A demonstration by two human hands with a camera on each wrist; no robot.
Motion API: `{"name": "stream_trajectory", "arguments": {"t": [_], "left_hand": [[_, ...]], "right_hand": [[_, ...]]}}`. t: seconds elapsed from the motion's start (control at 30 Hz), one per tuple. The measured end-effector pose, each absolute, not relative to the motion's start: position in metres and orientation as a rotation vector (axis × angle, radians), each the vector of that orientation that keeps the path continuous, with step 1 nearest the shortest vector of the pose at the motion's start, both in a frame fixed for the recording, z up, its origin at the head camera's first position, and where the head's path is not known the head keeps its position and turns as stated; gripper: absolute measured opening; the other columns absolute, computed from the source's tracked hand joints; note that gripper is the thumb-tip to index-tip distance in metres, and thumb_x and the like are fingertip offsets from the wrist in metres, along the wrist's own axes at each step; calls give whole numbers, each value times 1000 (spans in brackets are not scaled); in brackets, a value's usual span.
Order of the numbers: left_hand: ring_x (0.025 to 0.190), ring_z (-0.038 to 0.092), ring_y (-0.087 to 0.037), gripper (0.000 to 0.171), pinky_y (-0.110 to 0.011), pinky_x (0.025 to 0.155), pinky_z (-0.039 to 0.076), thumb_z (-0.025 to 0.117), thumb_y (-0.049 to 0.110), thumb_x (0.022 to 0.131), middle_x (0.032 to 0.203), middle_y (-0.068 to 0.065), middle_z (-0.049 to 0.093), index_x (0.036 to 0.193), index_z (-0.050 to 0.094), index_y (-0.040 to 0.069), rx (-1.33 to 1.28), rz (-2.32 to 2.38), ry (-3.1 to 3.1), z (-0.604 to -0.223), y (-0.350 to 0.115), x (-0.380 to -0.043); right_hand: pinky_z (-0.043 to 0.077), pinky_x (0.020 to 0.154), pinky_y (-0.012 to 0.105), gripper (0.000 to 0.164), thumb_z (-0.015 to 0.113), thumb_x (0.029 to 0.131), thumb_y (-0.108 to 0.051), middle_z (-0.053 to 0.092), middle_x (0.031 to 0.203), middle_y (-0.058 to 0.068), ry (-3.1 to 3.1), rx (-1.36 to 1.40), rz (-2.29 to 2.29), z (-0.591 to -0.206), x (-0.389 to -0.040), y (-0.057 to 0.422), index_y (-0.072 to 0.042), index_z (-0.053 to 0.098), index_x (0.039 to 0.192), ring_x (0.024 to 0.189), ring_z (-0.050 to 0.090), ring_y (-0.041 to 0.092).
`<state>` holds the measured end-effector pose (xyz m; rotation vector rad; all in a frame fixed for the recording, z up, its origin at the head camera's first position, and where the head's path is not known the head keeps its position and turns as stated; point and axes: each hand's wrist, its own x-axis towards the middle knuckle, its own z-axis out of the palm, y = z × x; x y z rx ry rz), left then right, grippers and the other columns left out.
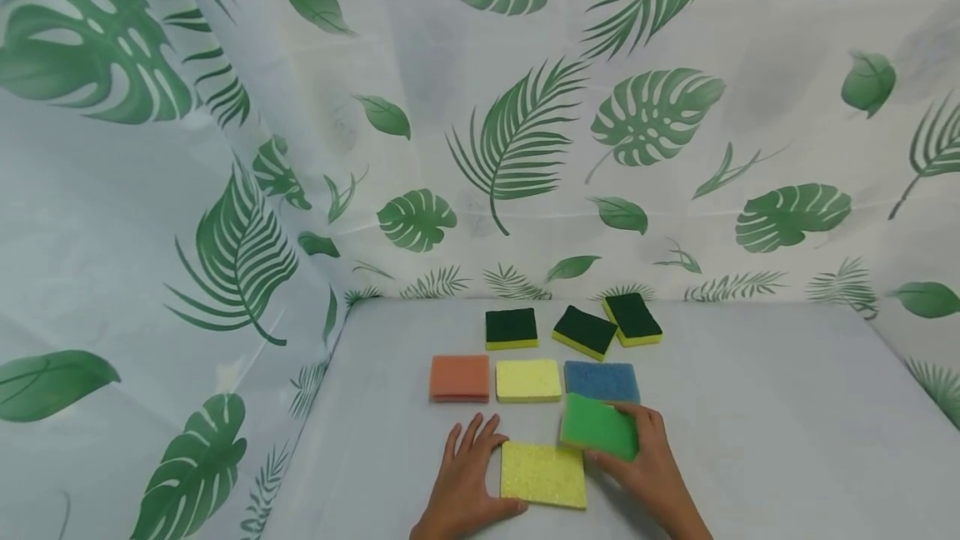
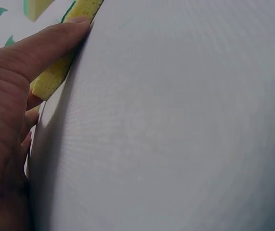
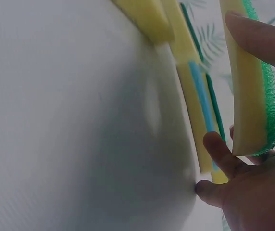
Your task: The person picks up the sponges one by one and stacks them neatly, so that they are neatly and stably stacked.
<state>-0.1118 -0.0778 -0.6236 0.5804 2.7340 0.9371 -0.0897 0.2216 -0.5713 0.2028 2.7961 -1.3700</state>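
In the head view, my right hand (image 1: 648, 461) holds a sponge (image 1: 600, 427) with a green scouring face and pale yellow foam. It is tilted above the right end of a flat yellow sponge (image 1: 543, 476) on the table. The right wrist view shows the thumb on the foam side of the green-faced sponge (image 3: 248, 96), with fingers around its other side. At the yellow sponge's left end, my left hand (image 1: 471, 477) rests with thumb and index finger at opposite edges. Its other fingers stretch forward. The left wrist view shows the thumb against the yellow sponge (image 2: 56, 77).
Just beyond the hands lie an orange sponge (image 1: 459, 378), a pale yellow sponge (image 1: 528, 380) and a blue sponge (image 1: 602, 380) in a row. Farther back are dark green-topped sponges (image 1: 512, 327), (image 1: 585, 332), (image 1: 633, 318). A leaf-patterned curtain (image 1: 525, 257) borders the white table (image 1: 765, 423).
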Motion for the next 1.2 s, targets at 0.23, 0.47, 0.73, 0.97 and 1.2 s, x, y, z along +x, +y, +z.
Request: {"name": "stream_trajectory", "arguments": {"t": [0.23,0.47,0.73,0.97,1.2], "left_hand": [[161,23,-27,99,-60,130,8,75,83,77,170,-2,39,149,57,16,596,948,2747,-623,-78,-111],[161,23,-25,95,-57,130,9,74,81,79,170,-1,40,148,58,17,667,924,2820,-623,-79,-114],[161,24,-24,95,-57,130,11,73,80,81,170,0,39,149,57,16,714,907,2851,-627,-82,-112],[160,27,-25,89,-58,129,14,74,78,81,169,-1,42,144,59,16,744,923,2882,-626,-81,-114],[159,29,-27,90,-60,127,17,72,80,82,167,-3,44,143,59,15,754,908,2894,-627,-81,-113]], "right_hand": [[44,109,63,90,97,80,-35,45,143,25,2816,59,-1399,-577,-85,195,3,47,144,131,51,42],[49,105,60,85,100,77,-33,49,140,20,2834,-38,-1376,-583,-82,165,-2,53,140,125,53,38],[47,103,64,81,102,73,-33,53,137,18,2908,-106,-1218,-585,-76,149,-4,58,136,123,49,40],[22,115,81,79,102,72,-31,56,133,19,2931,-167,-1166,-588,-77,147,-2,59,133,127,50,45],[21,115,82,78,102,71,-29,57,130,19,2937,-175,-1182,-589,-73,147,-1,60,130,127,50,46]]}}
